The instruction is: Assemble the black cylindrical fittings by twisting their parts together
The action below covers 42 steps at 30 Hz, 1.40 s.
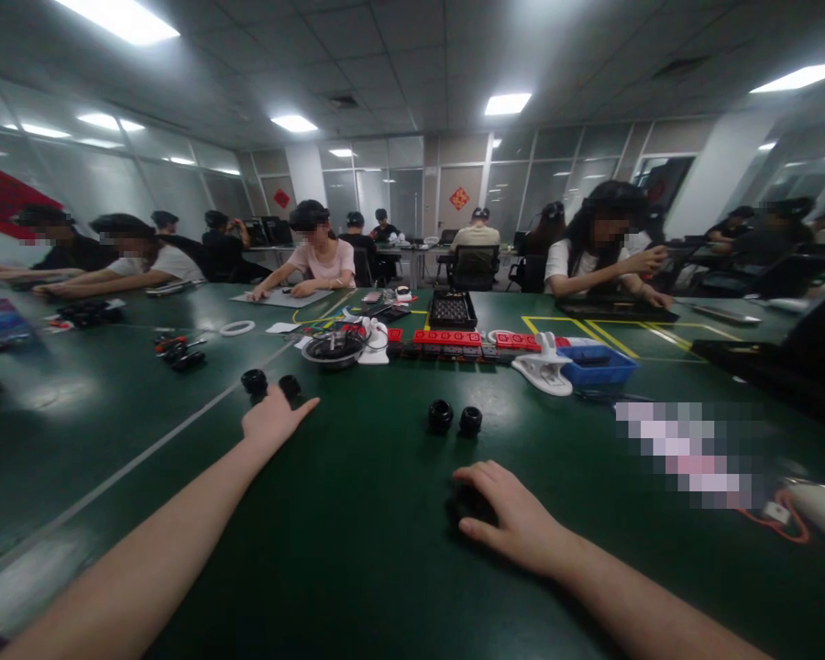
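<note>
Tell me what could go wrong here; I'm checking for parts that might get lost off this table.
1. The left hand reaches flat toward two black rings; a nudge could roll them along the green table.
2. The right hand covers a dark part, mostly hidden, so it could slip out unnoticed.
3. Two more loose rings lie between the hands; a sweeping forearm might knock them away.
</note>
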Each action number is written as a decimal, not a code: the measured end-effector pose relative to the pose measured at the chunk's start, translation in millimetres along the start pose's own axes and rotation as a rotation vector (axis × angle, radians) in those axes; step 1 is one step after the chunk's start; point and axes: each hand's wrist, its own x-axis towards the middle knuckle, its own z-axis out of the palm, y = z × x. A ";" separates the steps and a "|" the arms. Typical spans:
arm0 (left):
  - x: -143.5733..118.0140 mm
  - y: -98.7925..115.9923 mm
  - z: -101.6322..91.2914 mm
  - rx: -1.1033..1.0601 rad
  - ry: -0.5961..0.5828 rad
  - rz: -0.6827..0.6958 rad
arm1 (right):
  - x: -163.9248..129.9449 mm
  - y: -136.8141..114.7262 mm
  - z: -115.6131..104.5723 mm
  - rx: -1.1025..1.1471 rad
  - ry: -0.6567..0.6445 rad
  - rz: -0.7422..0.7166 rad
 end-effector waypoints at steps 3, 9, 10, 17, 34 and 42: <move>-35.9 20.3 -4.6 0.002 0.122 0.464 | 0.2 1.9 2.0 0.036 0.041 0.033; -120.4 84.3 6.3 -0.136 0.023 1.428 | 0.3 6.2 5.8 0.117 0.177 0.123; -132.9 94.8 8.0 -0.158 0.016 1.509 | 0.4 7.7 6.9 0.122 0.198 0.115; -180.5 141.3 1.0 -0.147 -0.095 1.491 | 1.2 24.3 14.8 0.201 0.373 0.030; -170.8 126.8 -55.7 0.095 -0.621 1.455 | 1.8 26.6 12.0 0.187 0.437 -0.011; -58.5 79.0 -90.9 -0.269 -0.362 0.940 | 2.7 27.2 9.5 0.172 0.422 -0.002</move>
